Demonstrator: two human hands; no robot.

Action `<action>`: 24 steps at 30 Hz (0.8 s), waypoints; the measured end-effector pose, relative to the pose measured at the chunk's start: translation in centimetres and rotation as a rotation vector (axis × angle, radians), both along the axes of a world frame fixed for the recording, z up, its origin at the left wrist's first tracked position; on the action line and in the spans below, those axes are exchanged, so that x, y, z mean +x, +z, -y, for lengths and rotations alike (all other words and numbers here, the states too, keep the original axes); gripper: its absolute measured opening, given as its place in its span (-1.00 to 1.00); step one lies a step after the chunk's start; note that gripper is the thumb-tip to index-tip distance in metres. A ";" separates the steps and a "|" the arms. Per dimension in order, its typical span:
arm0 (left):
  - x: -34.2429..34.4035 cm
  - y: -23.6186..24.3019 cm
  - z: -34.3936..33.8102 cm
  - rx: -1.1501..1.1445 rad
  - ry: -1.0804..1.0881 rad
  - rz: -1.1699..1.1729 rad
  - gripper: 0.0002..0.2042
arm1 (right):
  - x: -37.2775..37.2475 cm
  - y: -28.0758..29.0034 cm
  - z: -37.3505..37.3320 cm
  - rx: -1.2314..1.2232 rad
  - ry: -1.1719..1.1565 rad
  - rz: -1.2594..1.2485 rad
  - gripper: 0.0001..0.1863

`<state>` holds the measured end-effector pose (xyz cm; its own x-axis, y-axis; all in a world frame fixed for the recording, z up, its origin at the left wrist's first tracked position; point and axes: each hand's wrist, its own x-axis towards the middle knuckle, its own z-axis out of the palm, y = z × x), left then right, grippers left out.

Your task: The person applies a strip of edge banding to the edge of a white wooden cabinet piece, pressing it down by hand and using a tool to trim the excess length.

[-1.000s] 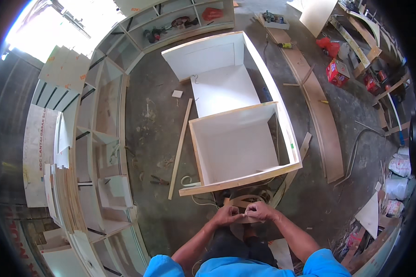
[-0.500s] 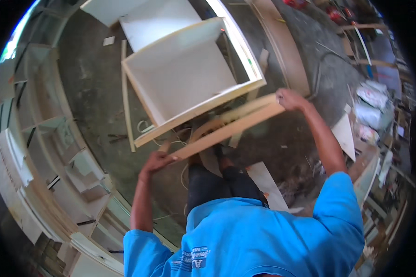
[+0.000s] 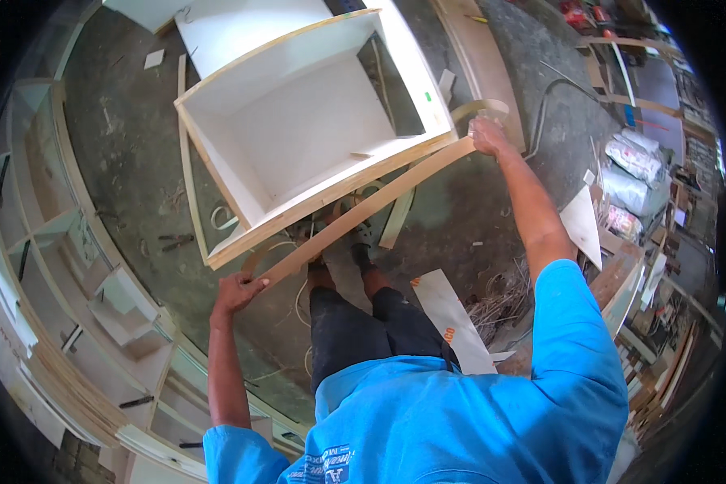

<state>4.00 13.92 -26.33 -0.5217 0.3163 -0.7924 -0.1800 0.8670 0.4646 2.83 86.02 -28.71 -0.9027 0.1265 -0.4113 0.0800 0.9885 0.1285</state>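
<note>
Both grips are closed on 1 long wooden strip (image 3: 363, 211): my left hand (image 3: 235, 292) clamps its lower end at centre left of the frame, and my right hand (image 3: 487, 135) clamps the upper end at upper right. Between them the strip runs diagonally across the middle of the frame, raised above the floor and just beside the front edge of the open white cabinet box (image 3: 306, 129), roughly parallel to that edge. I cannot tell whether strip and edge touch.

As I judge it, the strip is lifted and lined up but not yet seated on the box; nothing fastens it, so fitting and fixing are left.

Below the strip, at centre frame, my feet stand on the concrete floor (image 3: 121, 153) among loops of white cable (image 3: 274, 250). A white offcut board (image 3: 448, 319) lies at lower centre right. White shelf units (image 3: 97, 298) curve along the left rim, and sacks (image 3: 633, 173) and stacked timber crowd the right edge.
</note>
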 end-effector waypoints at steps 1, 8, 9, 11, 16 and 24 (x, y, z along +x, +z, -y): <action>-0.2 -0.3 0.4 -0.013 -0.057 -0.052 -0.48 | -0.2 -0.9 -0.5 -0.020 -0.036 0.025 -0.84; -1.8 -1.7 4.7 -0.154 -0.285 -0.076 -0.37 | -0.9 -3.5 -0.8 -0.050 -0.115 0.268 -0.67; -1.8 -1.6 5.3 -0.152 -0.255 -0.103 -0.35 | -0.7 -3.3 -1.3 -0.076 -0.170 0.222 -0.63; -2.0 -1.5 6.3 -0.157 -0.222 -0.129 -0.34 | -0.6 -3.5 -2.3 -0.067 -0.143 0.240 -0.62; -1.9 -1.4 7.2 -0.146 -0.319 -0.208 -0.33 | -0.4 -4.7 -4.1 -0.041 -0.070 0.241 -0.61; -3.6 -0.5 9.4 -0.270 -0.219 0.064 -0.33 | 0.4 -4.5 -4.7 -0.167 0.015 0.037 -0.78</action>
<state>0.36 4.54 -26.84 -0.4116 0.1898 -0.8914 0.0023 0.9783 0.2072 3.22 90.71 -33.21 -0.8878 0.0405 -0.4585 0.0634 0.9974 -0.0347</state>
